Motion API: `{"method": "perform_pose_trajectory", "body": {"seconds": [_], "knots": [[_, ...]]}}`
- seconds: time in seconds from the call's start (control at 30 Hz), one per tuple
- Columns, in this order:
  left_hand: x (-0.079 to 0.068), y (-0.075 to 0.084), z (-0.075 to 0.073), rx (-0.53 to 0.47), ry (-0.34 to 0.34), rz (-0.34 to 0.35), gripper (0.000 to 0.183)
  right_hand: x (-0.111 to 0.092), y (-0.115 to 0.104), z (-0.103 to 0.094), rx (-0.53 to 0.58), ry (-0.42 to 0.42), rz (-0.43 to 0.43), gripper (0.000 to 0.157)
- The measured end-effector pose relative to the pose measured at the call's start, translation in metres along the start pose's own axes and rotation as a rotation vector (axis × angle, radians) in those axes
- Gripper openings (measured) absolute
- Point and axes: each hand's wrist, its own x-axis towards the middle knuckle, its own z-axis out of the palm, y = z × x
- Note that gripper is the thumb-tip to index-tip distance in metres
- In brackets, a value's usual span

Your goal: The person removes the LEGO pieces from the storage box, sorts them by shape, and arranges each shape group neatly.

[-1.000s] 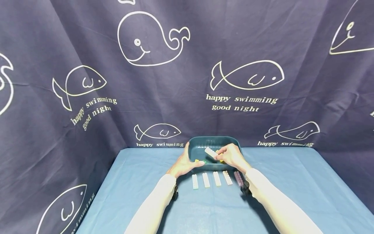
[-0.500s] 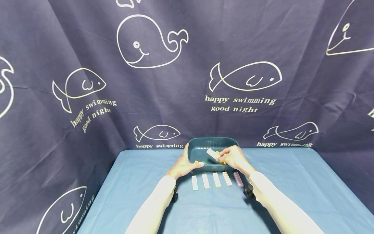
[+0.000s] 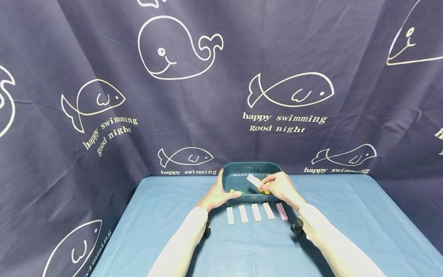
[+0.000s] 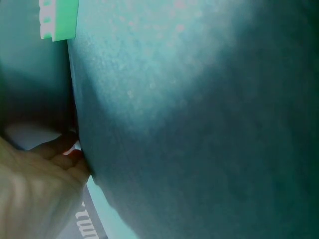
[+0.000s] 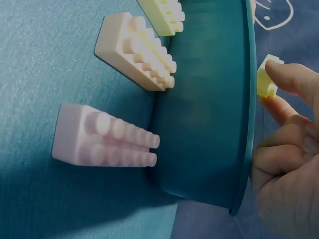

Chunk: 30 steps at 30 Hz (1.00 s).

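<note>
My left hand point(image 3: 216, 194) grips the left end of a dark teal plastic bin point(image 3: 254, 198), its thumb at the front rim. In the left wrist view, the fingers bend at the bin's edge. My right hand point(image 3: 281, 189) pinches a long pale-yellow toy building brick point(image 3: 254, 181) over the bin's inside, tilted; the right wrist view shows that brick point(image 5: 264, 82) between thumb and finger. Yellow pieces point(image 3: 265, 191) lie under the right hand in the bin, and a green piece point(image 3: 242, 192) lies near the left thumb. The hands hide part of the contents.
Before the bin, several long bricks stand in a row on the blue cloth point(image 3: 242, 250): a pinkish-purple brick point(image 3: 282, 212) at the right end, a peach brick point(image 3: 268, 211) beside it, then paler ones. Behind the bin hangs a dark curtain point(image 3: 228, 127) with fish drawings.
My right hand has shifted slightly to the right with the pale brick still pinched. The left hand keeps its hold on the bin, and the row of bricks stays put.
</note>
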Motion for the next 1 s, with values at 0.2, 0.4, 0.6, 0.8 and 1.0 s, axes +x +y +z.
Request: {"method": "perform_pose_trajectory", "body": {"seconds": [0.2,0.4,0.6,0.8,1.0], "knots": [[-0.002,-0.001,0.0,0.014,0.001,-0.02,0.133,-0.003,0.004,-0.002,0.005,0.013,-0.003,0.018],[-0.003,0.001,0.0,0.001,0.01,-0.025,0.132,-0.006,0.005,-0.006,0.012,0.03,-0.015,0.019],[-0.002,0.001,-0.001,-0.003,0.01,-0.029,0.133,-0.013,0.005,-0.011,0.008,0.027,0.022,0.022],[-0.002,0.001,-0.002,-0.006,0.013,-0.028,0.132,-0.018,0.006,-0.019,0.005,0.027,0.024,0.023],[-0.001,0.0,-0.001,-0.012,0.002,-0.035,0.133,-0.027,0.011,-0.028,0.007,0.029,0.017,0.021]]}}
